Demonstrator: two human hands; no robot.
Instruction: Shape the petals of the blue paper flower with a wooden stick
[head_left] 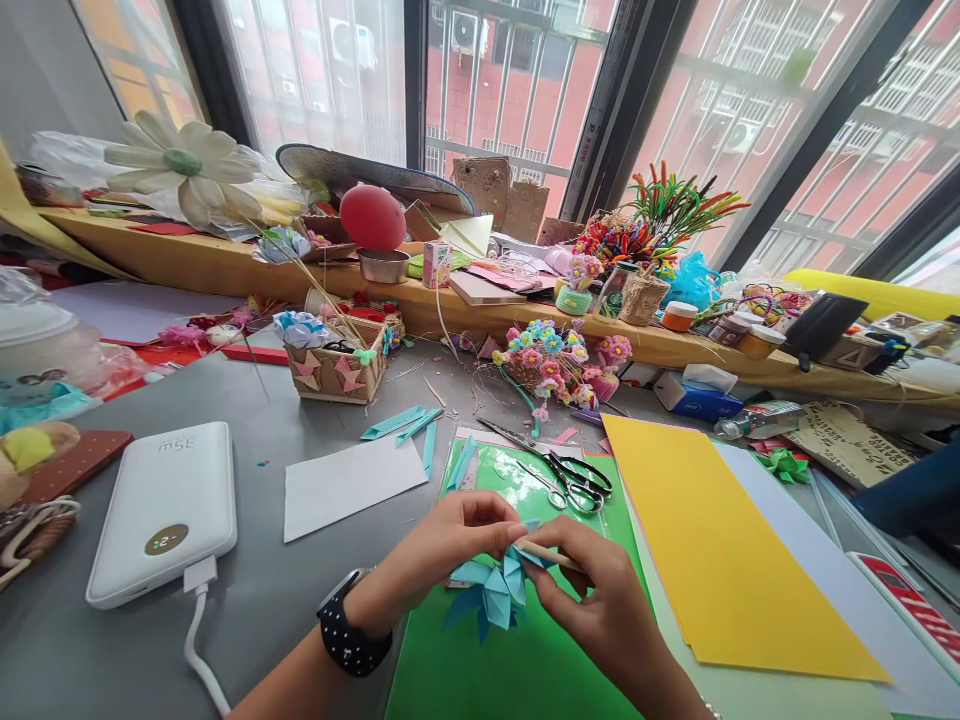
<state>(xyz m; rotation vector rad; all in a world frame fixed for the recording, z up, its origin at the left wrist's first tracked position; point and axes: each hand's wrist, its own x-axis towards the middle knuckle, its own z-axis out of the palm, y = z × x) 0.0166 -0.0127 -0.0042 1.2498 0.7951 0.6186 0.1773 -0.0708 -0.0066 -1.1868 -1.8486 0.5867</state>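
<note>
A light-blue folded paper flower (495, 598) with pointed petals hangs between my hands above the green sheet (517, 675). My left hand (472, 528), a watch on its wrist, pinches the flower's upper edge between thumb and fingers. A pale wooden stick (547, 554) lies in my right hand (596, 585), its tip against a blue petal. The right thumb and index finger close around the stick and the paper beside it; their exact contact is partly hidden. Just beyond the hands, black-handled scissors (581, 482) rest on the green sheet.
Folded blue paper strips (401, 424) lie behind a white sheet (352, 488). A white power bank (169, 510) with a cable is at left, yellow paper (727, 560) at right. Behind stand a decorated basket (337, 372) and a bunch of small flowers (547, 355).
</note>
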